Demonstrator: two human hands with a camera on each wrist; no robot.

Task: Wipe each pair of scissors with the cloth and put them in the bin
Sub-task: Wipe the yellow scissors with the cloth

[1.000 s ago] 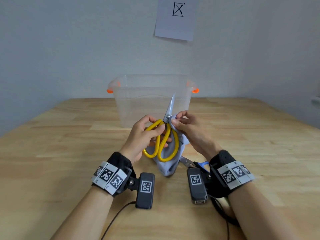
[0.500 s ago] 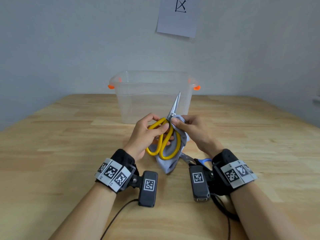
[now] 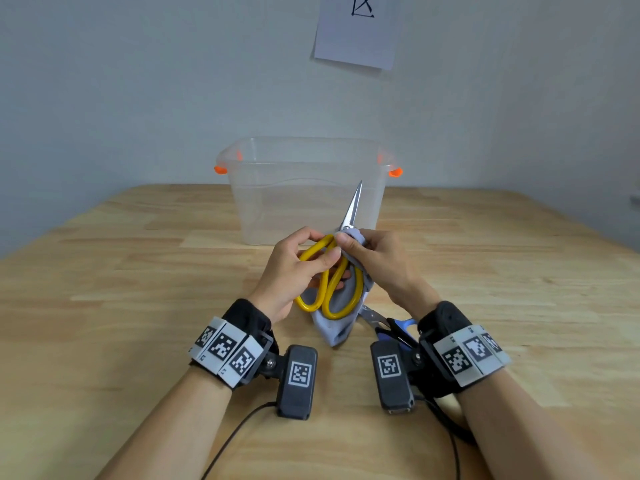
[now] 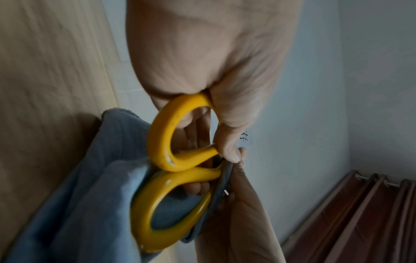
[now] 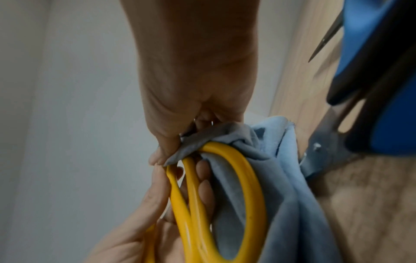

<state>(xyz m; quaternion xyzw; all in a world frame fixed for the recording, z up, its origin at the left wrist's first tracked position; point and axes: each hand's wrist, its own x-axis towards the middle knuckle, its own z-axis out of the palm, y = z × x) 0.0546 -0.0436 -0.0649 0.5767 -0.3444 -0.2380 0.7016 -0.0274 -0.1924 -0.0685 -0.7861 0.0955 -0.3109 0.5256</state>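
Note:
My left hand [image 3: 304, 261] grips the yellow handles of the yellow scissors [image 3: 332, 289], held above the table with the closed blades [image 3: 353, 207] pointing up and away toward the bin. My right hand [image 3: 367, 254] pinches the grey-blue cloth [image 3: 337, 327] around the scissors near the pivot; the rest of the cloth hangs down behind the handles. In the left wrist view the thumb presses a yellow handle loop [image 4: 162, 135] with the cloth [image 4: 74, 204] beside it. The right wrist view shows the cloth [image 5: 270, 178] draped over a yellow handle loop [image 5: 247, 178]. The clear plastic bin [image 3: 308, 192] with orange clips stands behind.
A second pair of scissors with blue and black handles [image 3: 394, 329] lies on the wooden table [image 3: 121, 289] under my right wrist, also in the right wrist view [image 5: 387, 106]. A sheet of paper [image 3: 356, 32] hangs on the wall behind the bin.
The scissors and both hands have shifted slightly to the right and away. My right fingers with the cloth stay pinched near the pivot.

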